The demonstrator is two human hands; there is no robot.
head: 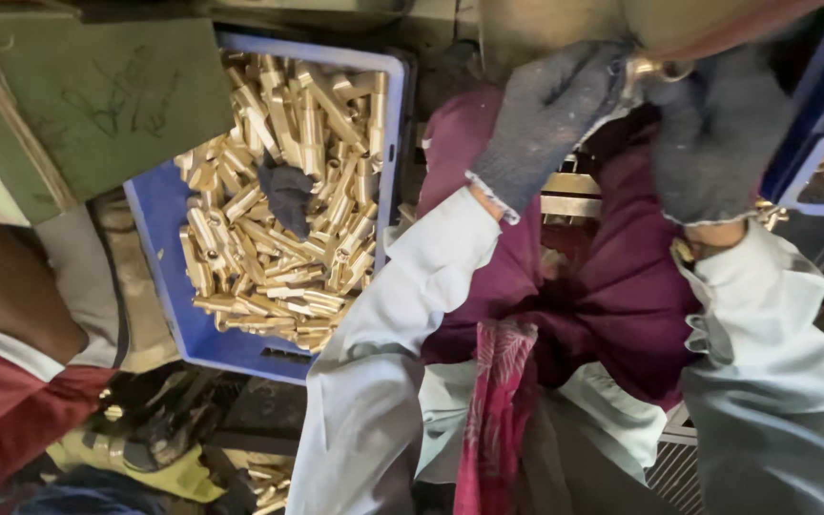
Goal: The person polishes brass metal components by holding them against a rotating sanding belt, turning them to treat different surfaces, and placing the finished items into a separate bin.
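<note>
My pale sleeves [364, 381] filled the lower middle and lower right of the frame, with a maroon cloth [612, 296] bunched across my lap between them and a patterned red strip [493, 420] hanging down from it. Above that, both my hands wore dark grey knit gloves. My left hand [545, 119] was curled, its grip clenched on a small brass fitting [648, 69] near the top centre of the frame. My right hand [717, 133] was just beside it, fingers bent toward the same fitting; whether that grip truly pinched it I could not tell. Farther off, in the upper left, a blue crate [159, 215] held a heap of brass tubes [288, 191] with a spare dark glove [285, 195] lying on top. Another blue bin [813, 124] with brass parts stood at the right edge
</note>
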